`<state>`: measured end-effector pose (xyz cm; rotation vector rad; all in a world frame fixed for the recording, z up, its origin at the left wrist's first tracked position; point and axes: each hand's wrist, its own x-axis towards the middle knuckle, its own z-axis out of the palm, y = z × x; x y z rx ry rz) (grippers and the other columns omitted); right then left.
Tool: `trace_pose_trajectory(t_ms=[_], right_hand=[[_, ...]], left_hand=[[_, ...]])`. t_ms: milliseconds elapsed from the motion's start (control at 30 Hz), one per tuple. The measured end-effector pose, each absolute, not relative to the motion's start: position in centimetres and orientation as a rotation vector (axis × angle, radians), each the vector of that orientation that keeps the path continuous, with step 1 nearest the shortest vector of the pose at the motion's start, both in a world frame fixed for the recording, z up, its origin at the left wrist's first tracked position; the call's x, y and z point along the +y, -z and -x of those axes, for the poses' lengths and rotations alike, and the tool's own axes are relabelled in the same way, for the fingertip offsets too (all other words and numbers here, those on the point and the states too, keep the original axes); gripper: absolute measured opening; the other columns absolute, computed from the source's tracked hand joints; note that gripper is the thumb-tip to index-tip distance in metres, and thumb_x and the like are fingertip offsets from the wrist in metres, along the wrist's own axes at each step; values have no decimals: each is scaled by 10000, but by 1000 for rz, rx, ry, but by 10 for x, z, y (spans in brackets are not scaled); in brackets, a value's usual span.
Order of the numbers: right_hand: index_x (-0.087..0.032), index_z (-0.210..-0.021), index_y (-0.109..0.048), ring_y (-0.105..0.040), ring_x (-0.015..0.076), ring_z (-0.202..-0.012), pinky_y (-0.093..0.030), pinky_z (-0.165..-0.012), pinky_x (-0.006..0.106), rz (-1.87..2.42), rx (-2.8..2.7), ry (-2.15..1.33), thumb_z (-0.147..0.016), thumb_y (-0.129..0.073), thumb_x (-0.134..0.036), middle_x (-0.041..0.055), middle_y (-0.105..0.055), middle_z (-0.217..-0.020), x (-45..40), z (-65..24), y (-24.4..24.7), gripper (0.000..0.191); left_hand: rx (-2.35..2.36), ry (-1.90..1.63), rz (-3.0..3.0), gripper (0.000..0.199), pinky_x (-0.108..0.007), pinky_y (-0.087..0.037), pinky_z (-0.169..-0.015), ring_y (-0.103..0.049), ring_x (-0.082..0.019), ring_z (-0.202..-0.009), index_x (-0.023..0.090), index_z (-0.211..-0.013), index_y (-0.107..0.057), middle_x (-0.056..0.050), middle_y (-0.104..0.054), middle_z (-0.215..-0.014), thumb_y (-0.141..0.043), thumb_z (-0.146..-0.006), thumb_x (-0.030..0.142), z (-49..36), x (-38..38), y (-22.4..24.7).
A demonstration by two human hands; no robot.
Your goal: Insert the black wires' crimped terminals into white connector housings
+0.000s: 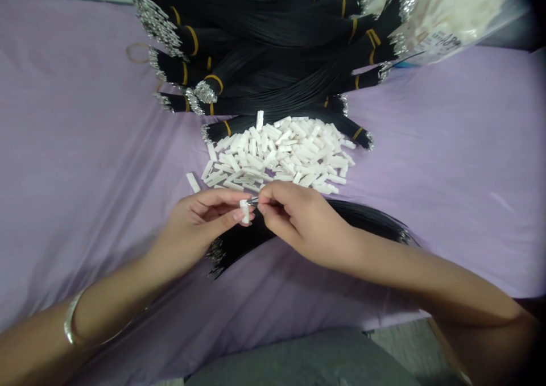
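My left hand point(205, 218) pinches a white plastic connector housing point(244, 211) between thumb and fingers, tilted almost upright. Close beside it, my right hand point(294, 215) is closed on a thin black wire point(255, 202) whose end meets the housing's upper side; how far it goes in cannot be made out. Under both hands lies a loose bundle of black wires point(245, 239) with metal terminals at its ends. Just beyond my fingers spreads a heap of white connector housings point(285, 153), and a single one point(193, 182) lies apart at its left.
Rubber-banded bundles of black wires point(264, 39) with silver terminals are stacked at the back. A clear plastic bag point(460, 22) of whitish pieces stands back right. A loose rubber band point(137, 53) lies on the purple cloth point(77, 119) covering the table.
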<state>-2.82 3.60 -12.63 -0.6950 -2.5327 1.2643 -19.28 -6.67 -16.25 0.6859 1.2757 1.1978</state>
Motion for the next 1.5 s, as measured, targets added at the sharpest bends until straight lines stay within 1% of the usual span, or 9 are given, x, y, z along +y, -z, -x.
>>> trace_pose_trajectory(t_ms=[233,400,533,767,1200,1333,1500], right_hand=[[-98,-774,-532,-427,58,-612,-328,-584,178,651,-2567,-1279,-827,-488,-118,-1,-523,-700,41,29,130,71],[-110,-782,-524,-408,51,-572,-322,-569,179,682,-2530,-1300,-843,-486,-139,-13,-514,-678,41,29,131,78],[-105,-774,-535,-423,54,-587,-328,-573,178,667,-2523,-1291,-841,-496,-146,-8,-520,-682,40,30,133,87],[-111,-765,-529,-426,52,-587,-336,-583,179,672,-2480,-1313,-809,-521,-132,-19,-513,-671,39,27,132,50],[-117,-765,-529,-435,55,-590,-338,-588,182,653,-2474,-1307,-811,-521,-133,-21,-520,-667,41,27,132,49],[-113,-766,-538,-433,54,-592,-333,-579,177,623,-2510,-1282,-815,-515,-125,-13,-525,-683,40,28,133,56],[-111,-769,-531,-456,67,-615,-351,-586,186,636,-2547,-1224,-847,-492,-158,1,-535,-692,38,30,140,99]], left_hand=[[1227,-1174,-688,203,-191,-513,-782,-636,-99,-783,234,-985,-686,-3,-693,-861,-635,-809,148,195,-66,163],[1238,-1174,-704,200,-199,-516,-782,-640,-104,-777,230,-977,-687,-7,-694,-847,-641,-803,142,196,-67,163],[1246,-1165,-698,202,-202,-519,-779,-643,-111,-775,232,-971,-691,-9,-698,-834,-649,-794,146,195,-68,163],[1241,-1172,-667,209,-209,-518,-787,-641,-113,-783,230,-985,-691,-19,-693,-855,-643,-799,148,195,-67,163],[1247,-1169,-692,217,-194,-522,-777,-642,-101,-769,250,-986,-692,0,-695,-835,-645,-801,149,195,-67,162],[1307,-1138,-732,212,-166,-523,-762,-653,-96,-767,244,-970,-705,-1,-710,-845,-672,-778,161,194,-66,158],[1342,-1134,-773,220,-138,-521,-758,-663,-85,-780,268,-953,-713,22,-717,-837,-687,-763,161,192,-65,155]])
